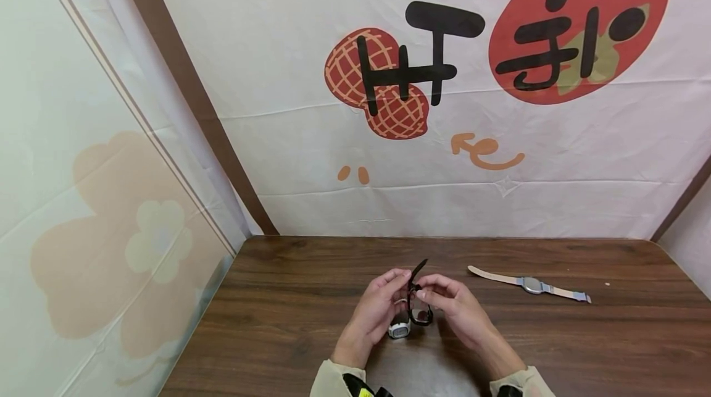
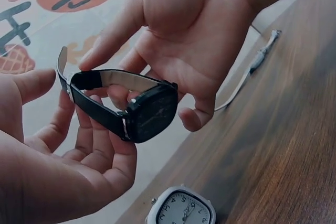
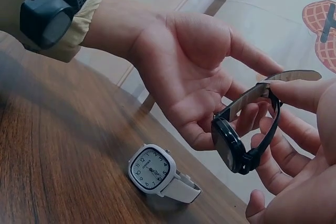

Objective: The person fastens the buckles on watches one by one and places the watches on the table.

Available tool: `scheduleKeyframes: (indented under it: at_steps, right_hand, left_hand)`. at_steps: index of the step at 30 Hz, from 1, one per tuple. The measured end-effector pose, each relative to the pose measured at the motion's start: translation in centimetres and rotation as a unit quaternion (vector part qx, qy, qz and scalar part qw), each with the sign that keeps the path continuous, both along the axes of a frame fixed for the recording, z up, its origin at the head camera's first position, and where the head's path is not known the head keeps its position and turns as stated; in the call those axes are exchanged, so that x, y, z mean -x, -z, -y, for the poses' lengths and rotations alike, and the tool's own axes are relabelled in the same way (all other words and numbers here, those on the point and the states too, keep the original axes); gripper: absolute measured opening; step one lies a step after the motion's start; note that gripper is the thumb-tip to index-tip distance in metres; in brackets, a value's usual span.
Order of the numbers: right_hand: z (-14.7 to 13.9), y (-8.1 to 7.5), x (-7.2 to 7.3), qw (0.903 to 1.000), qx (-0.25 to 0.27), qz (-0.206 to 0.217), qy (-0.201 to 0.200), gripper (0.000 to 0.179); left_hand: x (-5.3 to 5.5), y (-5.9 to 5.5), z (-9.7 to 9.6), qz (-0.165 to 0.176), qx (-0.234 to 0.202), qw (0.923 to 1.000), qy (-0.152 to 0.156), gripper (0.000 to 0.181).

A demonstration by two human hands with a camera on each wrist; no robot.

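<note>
Between both hands, raised over the table, is a black wristwatch [image 1: 420, 317] with its strap closed into a loop and the free strap end sticking up past the buckle. My left hand [image 1: 373, 305] holds the strap from the left, fingertips at the buckle side. From the other side my right hand [image 1: 463, 309] pinches the strap close to the buckle. The watch's dark square face [image 2: 153, 114] hangs at the lower end of the loop. Under the hands, a white watch [image 3: 149, 169] with a numbered dial lies on the wood.
A third watch [image 1: 532, 286], with a pale strap and blue parts, lies stretched out to the right on the brown wooden table [image 1: 611, 347]. A printed cloth [image 1: 300, 137] hangs behind the table's far edge, and another cloth [image 1: 111, 230] covers the left side.
</note>
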State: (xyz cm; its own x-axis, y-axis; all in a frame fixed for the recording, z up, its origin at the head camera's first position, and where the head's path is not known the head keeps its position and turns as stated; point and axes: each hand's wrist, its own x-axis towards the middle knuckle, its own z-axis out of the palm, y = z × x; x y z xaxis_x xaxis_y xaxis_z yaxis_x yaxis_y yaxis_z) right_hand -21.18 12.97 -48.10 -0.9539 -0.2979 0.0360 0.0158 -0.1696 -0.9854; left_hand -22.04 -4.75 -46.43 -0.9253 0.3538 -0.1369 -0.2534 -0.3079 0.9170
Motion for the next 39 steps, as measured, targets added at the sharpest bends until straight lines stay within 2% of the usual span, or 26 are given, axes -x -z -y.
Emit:
scheduleKeyframes:
  at_steps: [9, 15, 18, 26, 34, 39]
  right_hand:
    - [0.01, 0.21, -0.04, 0.9996, 0.006, -0.013, -0.023, 0.022]
    - [0.09, 0.41, -0.1, 0.9973, 0.046, -0.012, -0.055, 0.013]
    - [0.19, 0.57, -0.11, 0.9962, 0.057, -0.006, -0.065, 0.013]
    - [0.28, 0.73, -0.17, 0.9965, 0.058, -0.004, -0.059, 0.013]
    - [0.06, 0.83, -0.12, 0.9935, 0.07, -0.028, -0.086, 0.012]
    - [-0.08, 0.7, -0.09, 0.9925, 0.069, -0.039, -0.093, 0.013]
  left_hand:
    - [0.18, 0.17, 0.2, 0.026, -0.013, 0.9993, 0.023, 0.018]
    - [0.52, 0.58, 0.47, 0.059, -0.054, 0.9953, 0.054, 0.021]
    - [0.6, 0.74, 0.57, 0.071, -0.058, 0.9936, 0.065, 0.027]
    - [0.53, 0.8, 0.45, 0.073, -0.042, 0.9948, 0.057, 0.029]
    - [0.52, 0.73, 0.18, 0.082, -0.096, 0.99, 0.062, 0.02]
    - [0.46, 0.83, 0.08, 0.078, -0.113, 0.9886, 0.061, 0.023]
